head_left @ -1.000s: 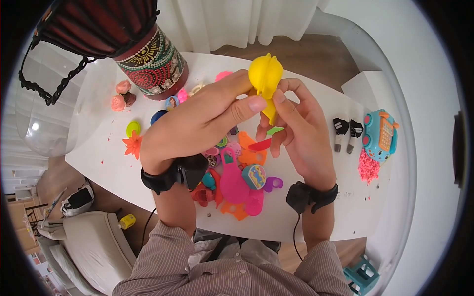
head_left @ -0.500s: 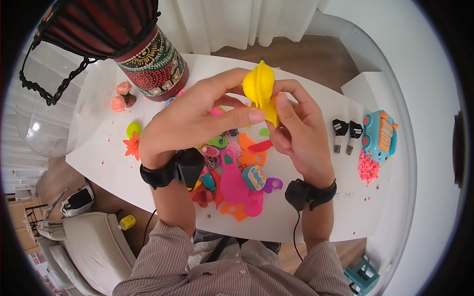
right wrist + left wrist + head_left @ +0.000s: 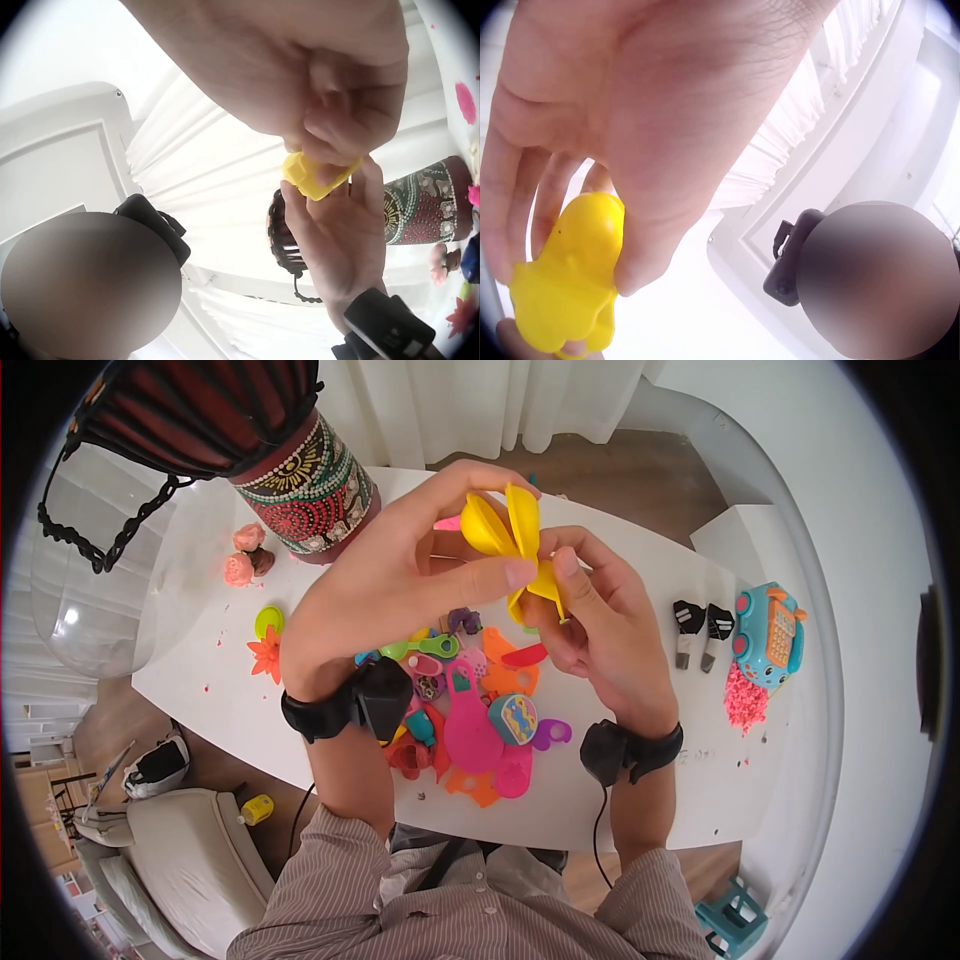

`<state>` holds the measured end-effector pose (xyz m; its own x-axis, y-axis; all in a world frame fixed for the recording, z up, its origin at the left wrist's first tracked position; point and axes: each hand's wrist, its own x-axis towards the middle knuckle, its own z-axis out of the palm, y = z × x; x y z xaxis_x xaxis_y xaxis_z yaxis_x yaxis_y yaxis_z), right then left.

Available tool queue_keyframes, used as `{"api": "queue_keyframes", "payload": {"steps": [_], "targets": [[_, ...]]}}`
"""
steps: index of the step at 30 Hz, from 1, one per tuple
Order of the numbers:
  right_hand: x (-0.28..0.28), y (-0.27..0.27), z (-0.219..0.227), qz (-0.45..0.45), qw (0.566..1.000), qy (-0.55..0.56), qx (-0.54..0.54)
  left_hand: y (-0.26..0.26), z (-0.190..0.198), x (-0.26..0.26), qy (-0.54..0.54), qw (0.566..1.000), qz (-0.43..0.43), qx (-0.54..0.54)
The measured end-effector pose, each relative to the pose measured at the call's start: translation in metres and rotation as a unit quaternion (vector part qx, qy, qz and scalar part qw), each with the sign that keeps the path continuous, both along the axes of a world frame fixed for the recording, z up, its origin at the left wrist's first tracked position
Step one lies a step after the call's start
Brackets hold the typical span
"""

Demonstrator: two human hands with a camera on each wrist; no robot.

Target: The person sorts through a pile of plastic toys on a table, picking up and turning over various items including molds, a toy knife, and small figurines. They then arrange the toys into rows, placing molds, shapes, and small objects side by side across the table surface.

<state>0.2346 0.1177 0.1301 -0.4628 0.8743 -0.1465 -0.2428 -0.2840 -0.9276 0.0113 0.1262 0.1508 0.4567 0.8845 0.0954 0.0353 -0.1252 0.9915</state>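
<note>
- The yellow piece (image 3: 524, 540) is held up over the table (image 3: 640, 790), at 12 o'clock from the toy pile (image 3: 472, 730), clear of the table surface.
- The left hand (image 3: 385, 575) is closed on the yellow piece: its thumb is laid along the near side, by the base of the rounded halves (image 3: 589, 225).
- The lower end is pinched by the right hand (image 3: 620, 640), between thumb and bent fingers.
- Done, as far as can be judged: a firm two-handed grip is established, and the rounded halves are spread at 12 o'clock while joined lower down.
- Left, as far as can be judged: the halves are not closed together, and the yellow piece is not set down. No filling can be made out between the halves.
- The toy phone (image 3: 768, 640) and pink beads (image 3: 745, 700), near 4 o'clock, are touched by neither hand.
- Overall progress cannot be determined.
</note>
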Motion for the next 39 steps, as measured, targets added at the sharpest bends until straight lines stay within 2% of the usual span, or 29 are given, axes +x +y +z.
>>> {"api": "queue_keyframes", "payload": {"steps": [6,15,21,23,31,39], "targets": [[0.005,0.001,-0.001,0.046,0.999,0.017,0.001,0.003,-0.001,0.004,-0.019,0.998,0.06,-0.018],[0.007,0.003,0.0,-0.026,0.999,0.031,0.007,0.01,-0.007,0.003,0.014,0.989,0.144,-0.009],[0.008,0.003,0.003,-0.058,0.997,-0.005,0.054,0.012,-0.016,0.003,0.021,0.99,0.14,0.01],[0.007,0.005,-0.003,-0.092,0.991,-0.047,0.085,0.012,-0.015,0.003,0.014,0.992,0.128,0.004],[0.003,0.003,-0.002,-0.078,0.983,-0.134,0.101,0.01,-0.006,0.003,0.06,0.995,0.077,-0.013],[-0.001,0.003,-0.005,-0.078,0.98,-0.163,0.084,0.006,-0.007,0.004,0.011,0.998,0.061,-0.014]]}}
